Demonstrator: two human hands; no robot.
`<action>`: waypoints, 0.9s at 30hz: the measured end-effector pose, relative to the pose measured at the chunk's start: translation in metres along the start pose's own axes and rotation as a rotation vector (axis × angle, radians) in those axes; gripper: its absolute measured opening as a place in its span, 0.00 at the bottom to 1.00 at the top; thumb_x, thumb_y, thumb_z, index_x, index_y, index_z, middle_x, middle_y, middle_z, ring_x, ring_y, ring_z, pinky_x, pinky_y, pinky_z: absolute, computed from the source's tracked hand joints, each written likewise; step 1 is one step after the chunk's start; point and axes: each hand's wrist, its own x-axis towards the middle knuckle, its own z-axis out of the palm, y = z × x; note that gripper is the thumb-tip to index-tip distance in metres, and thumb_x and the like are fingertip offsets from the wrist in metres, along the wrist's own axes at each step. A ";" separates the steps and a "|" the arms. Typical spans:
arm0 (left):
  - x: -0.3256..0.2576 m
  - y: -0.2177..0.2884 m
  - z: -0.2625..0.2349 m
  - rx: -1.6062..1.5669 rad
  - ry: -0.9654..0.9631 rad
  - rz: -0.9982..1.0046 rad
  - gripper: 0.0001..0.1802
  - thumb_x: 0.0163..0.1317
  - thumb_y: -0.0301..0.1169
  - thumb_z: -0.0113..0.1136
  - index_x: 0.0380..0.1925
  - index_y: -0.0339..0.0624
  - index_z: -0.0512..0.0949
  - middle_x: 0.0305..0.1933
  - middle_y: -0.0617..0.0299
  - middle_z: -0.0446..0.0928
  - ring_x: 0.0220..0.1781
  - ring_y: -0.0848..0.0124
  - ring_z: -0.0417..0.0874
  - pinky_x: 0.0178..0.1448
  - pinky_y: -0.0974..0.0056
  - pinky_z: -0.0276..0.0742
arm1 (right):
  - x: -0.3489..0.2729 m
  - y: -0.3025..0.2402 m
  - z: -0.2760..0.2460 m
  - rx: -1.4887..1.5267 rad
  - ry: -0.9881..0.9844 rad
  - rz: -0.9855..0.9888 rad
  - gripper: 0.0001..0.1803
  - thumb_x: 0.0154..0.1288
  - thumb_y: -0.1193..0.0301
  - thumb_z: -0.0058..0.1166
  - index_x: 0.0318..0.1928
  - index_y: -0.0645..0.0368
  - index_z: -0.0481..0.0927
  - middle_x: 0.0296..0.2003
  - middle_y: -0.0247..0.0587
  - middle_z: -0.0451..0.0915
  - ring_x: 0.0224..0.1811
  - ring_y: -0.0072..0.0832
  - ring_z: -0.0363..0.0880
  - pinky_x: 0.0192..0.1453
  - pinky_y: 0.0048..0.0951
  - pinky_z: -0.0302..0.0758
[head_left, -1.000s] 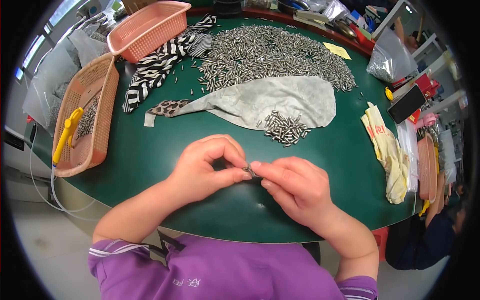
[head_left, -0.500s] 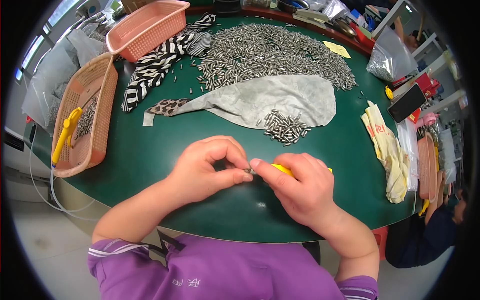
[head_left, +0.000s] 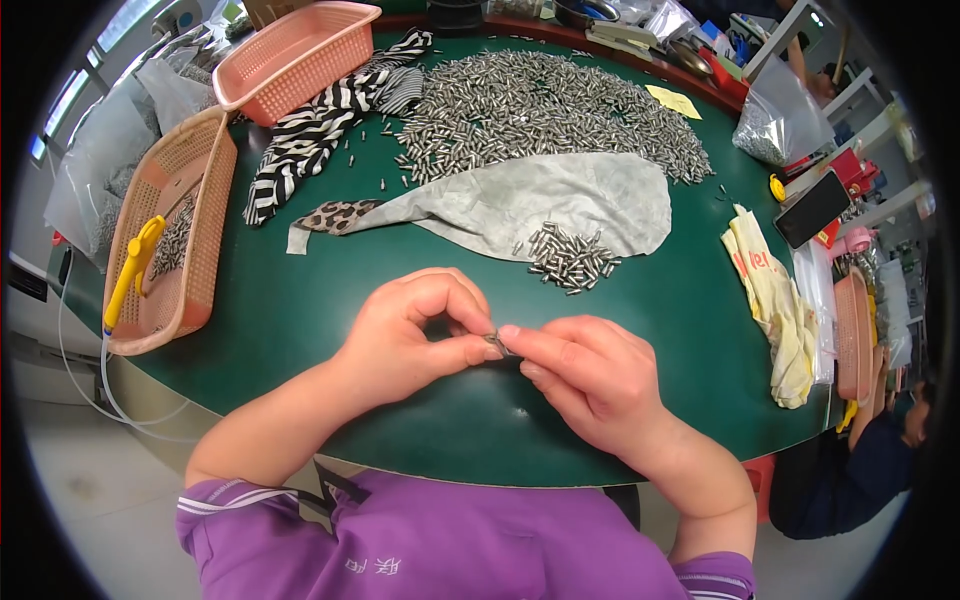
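Near the middle of the green table, my left hand [head_left: 418, 325] pinches a small silvery metal piece [head_left: 497, 344] between thumb and index finger. The piece is mostly covered by the fingertips, so its exact shape is hard to see. My right hand [head_left: 597, 378] comes in from the right, its index fingertip at the same piece and its fingers closed together. What lies under those fingers is hidden. Just beyond the hands is a small heap of bullet-shaped metal parts [head_left: 570, 258], partly on a grey cloth [head_left: 560, 190].
A large pile of similar parts [head_left: 540, 105] spreads behind the cloth. Pink baskets [head_left: 222, 225] and a striped cloth [head_left: 310, 135] lie left, with a yellow-handled tool [head_left: 135, 270]. Pale gloves [head_left: 772, 305] and a phone [head_left: 815, 207] lie right. A co-worker [head_left: 850, 470] sits at far right.
The yellow object seen in my right hand is no longer visible. My right fingers have straightened toward the metal piece. My left hand has hardly moved.
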 end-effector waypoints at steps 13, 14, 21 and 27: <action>0.000 0.002 0.000 -0.063 -0.043 -0.063 0.10 0.53 0.20 0.73 0.29 0.40 0.79 0.36 0.63 0.81 0.38 0.74 0.81 0.39 0.69 0.77 | -0.001 0.001 -0.002 -0.195 0.013 -0.047 0.23 0.52 0.73 0.66 0.51 0.43 0.86 0.32 0.31 0.77 0.28 0.28 0.78 0.28 0.29 0.74; 0.000 0.002 0.000 -0.062 -0.043 -0.062 0.10 0.53 0.20 0.73 0.29 0.40 0.79 0.36 0.63 0.81 0.38 0.74 0.81 0.39 0.69 0.77 | -0.001 0.001 -0.001 -0.108 0.021 -0.035 0.22 0.53 0.74 0.67 0.51 0.45 0.86 0.32 0.32 0.78 0.28 0.28 0.78 0.29 0.29 0.75; -0.001 0.000 0.000 -0.061 -0.011 -0.054 0.11 0.51 0.20 0.74 0.28 0.40 0.78 0.36 0.63 0.80 0.37 0.74 0.80 0.39 0.69 0.76 | 0.001 0.000 -0.002 -0.050 0.005 -0.034 0.21 0.54 0.74 0.68 0.51 0.47 0.85 0.30 0.31 0.79 0.27 0.28 0.79 0.28 0.29 0.75; 0.000 0.000 0.000 -0.069 -0.032 -0.055 0.11 0.51 0.20 0.74 0.29 0.40 0.78 0.36 0.63 0.80 0.37 0.73 0.80 0.40 0.69 0.77 | 0.000 0.000 0.000 -0.034 0.003 -0.021 0.22 0.53 0.74 0.67 0.51 0.46 0.85 0.31 0.31 0.79 0.27 0.28 0.78 0.28 0.29 0.75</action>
